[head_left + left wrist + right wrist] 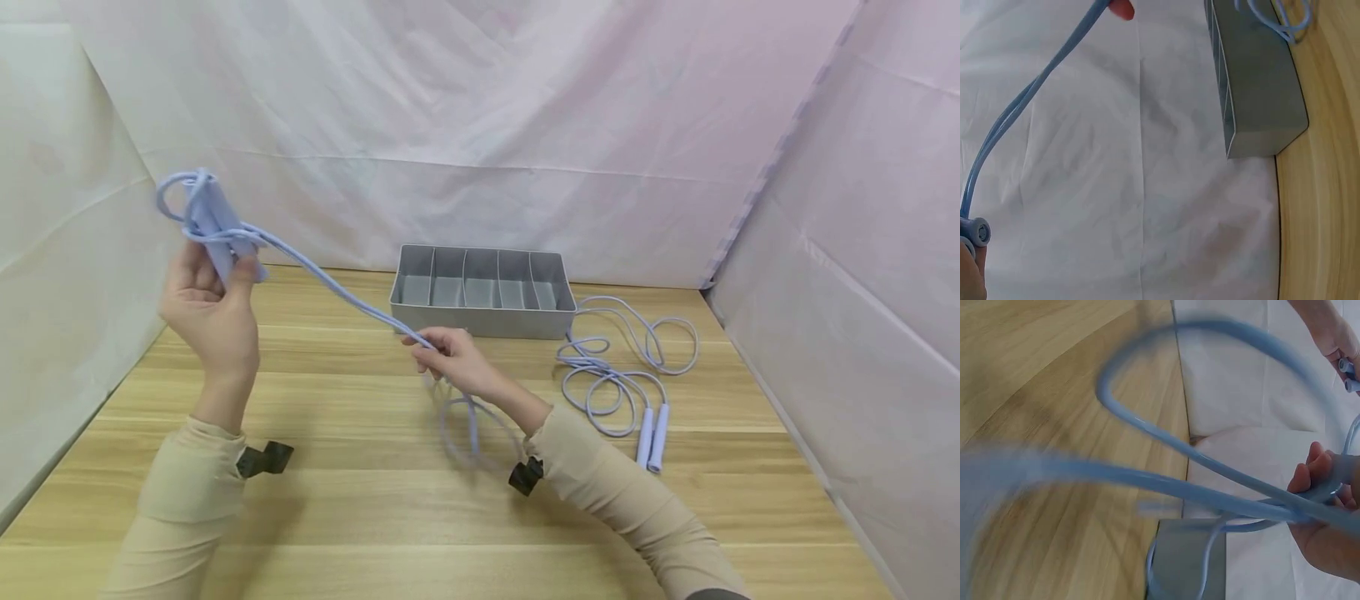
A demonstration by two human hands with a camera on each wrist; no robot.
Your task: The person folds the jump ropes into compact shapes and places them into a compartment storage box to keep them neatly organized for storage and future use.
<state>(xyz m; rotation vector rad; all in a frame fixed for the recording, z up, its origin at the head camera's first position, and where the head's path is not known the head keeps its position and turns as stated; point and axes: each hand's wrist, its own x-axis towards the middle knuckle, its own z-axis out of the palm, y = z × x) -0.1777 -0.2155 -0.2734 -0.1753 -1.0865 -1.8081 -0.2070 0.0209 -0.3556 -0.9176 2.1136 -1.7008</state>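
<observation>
1. Clock dial laid over the head view. 9 o'clock: left hand [212,325], raised above the wooden table [360,508], fingers and thumb curled round both handles of a pale-blue jump rope [216,215]. Handles side by side, tilted toward 11; a turn of cord crosses them, a loop at their top end.
2. 8 o'clock: black wrist device [266,458] at the left cuff.
3. Doubled cord slopes from the handles toward 4 o'clock, reaching the right hand.
4. Just below dial centre, toward 7: right hand [457,364], thumb and fingers pinching that cord.
5. 6 o'clock: slack loops of the same rope hang under the right hand, blurred.
6. Dial centre: grey tray [483,322], five compartments in a row, near the white curtain [450,100].
7. 4 o'clock: second jump rope [652,433] lying on the table, cord in loose coils, handles together pointing toward 6.
</observation>
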